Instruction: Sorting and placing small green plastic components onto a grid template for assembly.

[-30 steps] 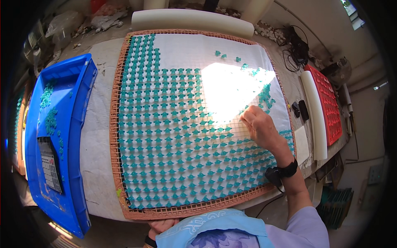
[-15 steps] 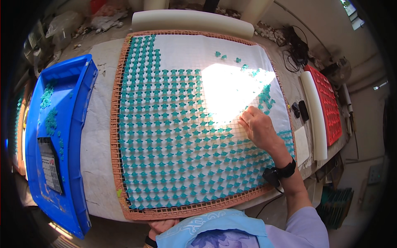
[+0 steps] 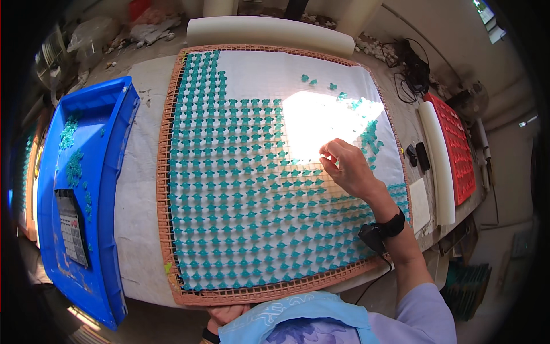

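My right hand (image 3: 349, 167) hovers over a large, brown-rimmed grid frame (image 3: 165, 172), its thumb and fingertips pinched together. Glare hides whatever is between them. Rows of small teal shaped pieces (image 3: 223, 218) cover the left and near parts of the white sheet (image 3: 258, 71) on the frame. Just left of my fingertips, one row ends; several loose teal pieces (image 3: 371, 135) lie scattered to the right and beyond. Below the frame's near edge, my left hand (image 3: 228, 315) shows only partly, with curled fingers; its hold is hidden.
At left stands a blue bin (image 3: 109, 172) with loose teal pieces and a dark calculator-like device (image 3: 71, 229). A white roll (image 3: 269, 35) lies behind the frame. On the right are another white roll (image 3: 438, 166), a red tray (image 3: 455, 152) and black cables (image 3: 409, 74).
My right hand has moved left and slightly farther from me, still pinched, from beside the loose pieces toward the row's end. My left hand stays at the near edge. The view has shifted slightly.
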Demonstrator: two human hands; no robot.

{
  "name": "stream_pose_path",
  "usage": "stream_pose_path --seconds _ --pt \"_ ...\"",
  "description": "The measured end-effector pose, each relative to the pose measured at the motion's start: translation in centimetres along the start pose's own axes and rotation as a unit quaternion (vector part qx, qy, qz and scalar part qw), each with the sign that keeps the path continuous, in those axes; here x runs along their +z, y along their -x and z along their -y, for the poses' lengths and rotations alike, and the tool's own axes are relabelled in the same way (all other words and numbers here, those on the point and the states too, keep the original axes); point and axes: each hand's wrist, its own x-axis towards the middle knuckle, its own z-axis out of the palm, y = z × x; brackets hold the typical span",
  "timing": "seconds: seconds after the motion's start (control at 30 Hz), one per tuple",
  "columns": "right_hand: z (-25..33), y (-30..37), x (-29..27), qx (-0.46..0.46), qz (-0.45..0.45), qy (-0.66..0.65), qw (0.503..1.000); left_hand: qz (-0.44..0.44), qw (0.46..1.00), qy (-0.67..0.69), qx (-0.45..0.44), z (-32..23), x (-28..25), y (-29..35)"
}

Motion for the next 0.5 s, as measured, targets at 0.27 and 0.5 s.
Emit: stream_pose_path --seconds 0.27,0.5 --pt "0.7 -0.7 -0.3 0.096 0.034 0.081 0.992 0.026 1.0 0.006 -0.014 0.5 0.7 2.3" --pt "0.0 -0.4 -1.4 0.028 0.049 0.069 0.996 0.011 1.0 -0.002 -0.014 0.2 0.6 1.4"
